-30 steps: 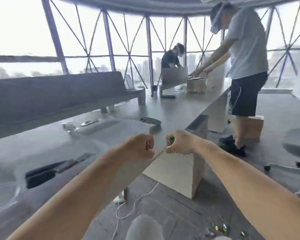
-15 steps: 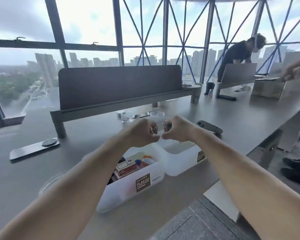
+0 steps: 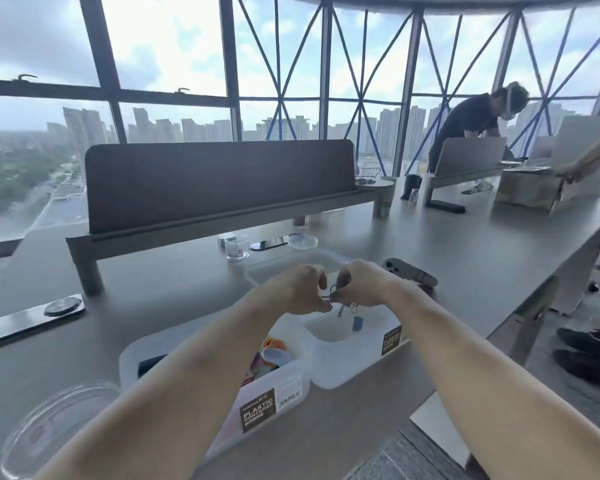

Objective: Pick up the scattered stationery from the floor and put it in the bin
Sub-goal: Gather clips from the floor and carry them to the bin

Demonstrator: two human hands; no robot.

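Long grey desk (image 3: 160,306) before tall windows carried two white plastic bins side by side, the left bin (image 3: 274,384) holding mixed stationery. Both hands met just above the right bin (image 3: 347,365): the left hand (image 3: 297,289), fingers curled, pinched one end of a small bunch of metal clips (image 3: 342,304), while the right hand (image 3: 364,284) gripped the rest in curled fingers, some dangling. A small blue piece (image 3: 357,323) showed inside that bin.

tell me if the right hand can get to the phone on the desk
Probably yes: the phone lies on the desk just right of the right hand, nothing between them, though that hand pinches clips.
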